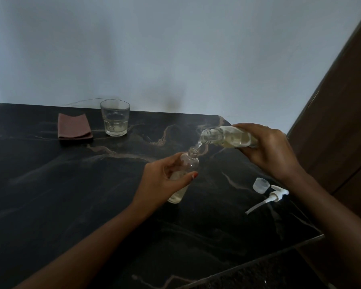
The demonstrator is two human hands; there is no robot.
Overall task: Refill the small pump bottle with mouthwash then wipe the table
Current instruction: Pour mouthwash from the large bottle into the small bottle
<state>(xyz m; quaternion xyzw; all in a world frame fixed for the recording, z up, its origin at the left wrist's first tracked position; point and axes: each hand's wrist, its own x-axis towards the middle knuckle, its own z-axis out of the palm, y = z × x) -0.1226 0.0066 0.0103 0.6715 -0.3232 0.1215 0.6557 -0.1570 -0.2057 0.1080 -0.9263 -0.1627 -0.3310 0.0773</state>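
Note:
My left hand (163, 180) grips the small clear bottle (189, 163), tilted, its base resting on the black marble table (71, 195) and its open neck pointing up and right. My right hand (273, 151) holds the bigger mouthwash bottle (223, 137) almost level, its mouth just above the small bottle's neck. A thin pale yellow stream runs from one into the other. A little yellowish liquid sits at the small bottle's bottom. The white pump head (273, 196) with its tube lies on the table at the right, beside a clear cap (261, 184).
A folded brown cloth (74, 128) lies at the back left of the table, next to a glass tumbler (115, 117) with a little liquid in it. A pale wall runs behind. The table's right edge meets a dark wooden panel (342, 122).

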